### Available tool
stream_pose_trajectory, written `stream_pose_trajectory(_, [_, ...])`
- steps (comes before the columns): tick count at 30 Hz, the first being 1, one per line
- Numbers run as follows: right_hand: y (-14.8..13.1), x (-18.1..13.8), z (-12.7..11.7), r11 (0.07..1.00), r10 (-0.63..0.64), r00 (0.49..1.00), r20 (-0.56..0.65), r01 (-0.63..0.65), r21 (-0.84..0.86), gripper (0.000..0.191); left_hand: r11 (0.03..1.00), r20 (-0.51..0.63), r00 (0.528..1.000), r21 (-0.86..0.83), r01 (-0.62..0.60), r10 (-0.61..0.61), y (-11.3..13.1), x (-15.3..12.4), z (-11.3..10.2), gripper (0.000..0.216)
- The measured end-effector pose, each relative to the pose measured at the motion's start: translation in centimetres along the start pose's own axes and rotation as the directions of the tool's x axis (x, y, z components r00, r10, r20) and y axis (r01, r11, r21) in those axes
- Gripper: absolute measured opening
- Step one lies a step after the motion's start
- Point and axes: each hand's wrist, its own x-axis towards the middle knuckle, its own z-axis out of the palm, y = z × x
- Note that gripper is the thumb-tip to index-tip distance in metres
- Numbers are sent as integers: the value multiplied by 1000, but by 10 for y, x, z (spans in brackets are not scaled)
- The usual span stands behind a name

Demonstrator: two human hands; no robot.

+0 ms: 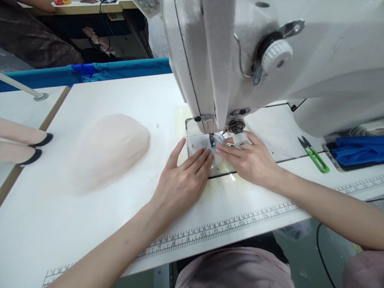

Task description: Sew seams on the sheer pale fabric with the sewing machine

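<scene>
At a white sewing machine, a person's left hand lies palm-down, thumb apart from closely set fingers, at a clear, thin piece below the machine's head. The right hand reaches in opposite, fingertips near the presser foot (whether they grip anything, one cannot tell). Open tabletop separates the left hand from a pale, sheer piece; a printed ruler follows its front edge, and green snips lie right, near blue cloth.

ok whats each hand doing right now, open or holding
Left hand: open, fingertips beside the presser foot.
Right hand: also beside it, grip can't be told.
</scene>
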Motion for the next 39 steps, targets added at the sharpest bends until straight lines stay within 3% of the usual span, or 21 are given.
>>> stream_pose_trajectory(27, [3, 3, 6, 998, 33, 999, 28, -32, -56, 32, 1000, -24, 1000, -15, 17, -17, -8, 6, 10, 34])
stream_pose_trajectory(39, [2, 1, 6, 997, 64, 992, 107, -58, -59, 33, 999, -35, 999, -20, 26, -26, -8, 4, 12, 36])
